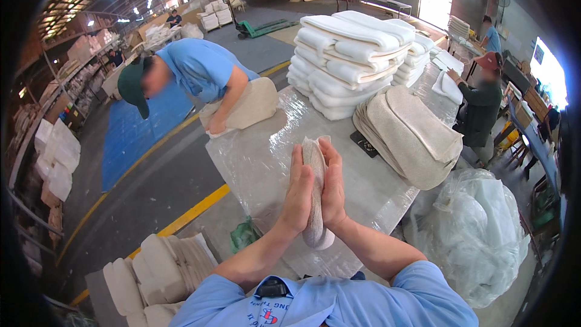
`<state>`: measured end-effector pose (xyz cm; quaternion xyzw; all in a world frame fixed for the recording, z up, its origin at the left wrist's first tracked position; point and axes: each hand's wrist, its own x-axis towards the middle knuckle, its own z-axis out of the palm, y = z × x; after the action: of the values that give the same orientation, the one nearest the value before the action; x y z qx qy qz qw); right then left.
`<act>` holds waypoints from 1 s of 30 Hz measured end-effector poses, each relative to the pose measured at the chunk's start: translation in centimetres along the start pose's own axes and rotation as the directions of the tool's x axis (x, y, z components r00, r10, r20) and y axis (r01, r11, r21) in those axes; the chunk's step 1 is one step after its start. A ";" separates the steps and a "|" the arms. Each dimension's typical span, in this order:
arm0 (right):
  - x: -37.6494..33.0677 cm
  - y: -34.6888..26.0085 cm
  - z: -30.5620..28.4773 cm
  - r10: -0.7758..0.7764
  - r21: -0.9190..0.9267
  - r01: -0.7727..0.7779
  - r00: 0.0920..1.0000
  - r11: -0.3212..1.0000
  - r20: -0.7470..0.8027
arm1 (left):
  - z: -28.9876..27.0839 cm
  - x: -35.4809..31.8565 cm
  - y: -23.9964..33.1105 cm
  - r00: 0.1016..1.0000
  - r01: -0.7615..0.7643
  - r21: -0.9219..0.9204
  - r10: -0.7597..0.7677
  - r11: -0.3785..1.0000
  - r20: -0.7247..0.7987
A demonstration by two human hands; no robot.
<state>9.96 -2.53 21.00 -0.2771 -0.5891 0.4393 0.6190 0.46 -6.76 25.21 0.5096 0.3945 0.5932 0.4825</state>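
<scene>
Above the near part of the plastic-covered table [242, 157], a beige fabric cushion [315, 221] stands on edge between my palms. My left hand [296, 197] presses flat on its left side, fingers pointing away from me. On its right side lies my right hand [333, 184], fingers stretched and thumb up. Together they squeeze the cushion, whose faces are mostly hidden by my hands. To the right of my hands lies a leaning stack of similar beige cushions [405, 133]. A dark flat object [364, 143] sits partly under that stack's left edge.
Tall folded white padding [345, 60] is piled at the table's far side. Left across the table, a co-worker in a cap [200, 72] bends over another beige cushion [254, 106]. Beige cushions [157, 272] lie stacked at lower left. A large clear plastic bag [475, 236] stands at right.
</scene>
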 end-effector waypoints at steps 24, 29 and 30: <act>2.6 -0.9 0.2 0.074 0.110 -0.087 0.990 0.990 0.117 | -1.8 1.7 -0.8 0.997 -0.046 -0.056 0.049 0.997 0.052; 5.7 -1.0 -0.5 0.246 -0.020 -0.246 0.958 0.969 0.148 | -2.5 3.4 -0.3 0.992 0.104 -0.290 -0.078 0.951 0.101; 5.7 -0.9 -0.5 0.218 -0.068 -0.211 0.968 0.975 0.125 | -2.2 3.5 -0.1 0.992 0.111 -0.267 -0.092 0.957 0.082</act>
<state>10.16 2.10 24.44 -0.3263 -0.6071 0.5048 0.5198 -1.73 -3.25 25.53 0.4380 0.3184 0.5982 0.5906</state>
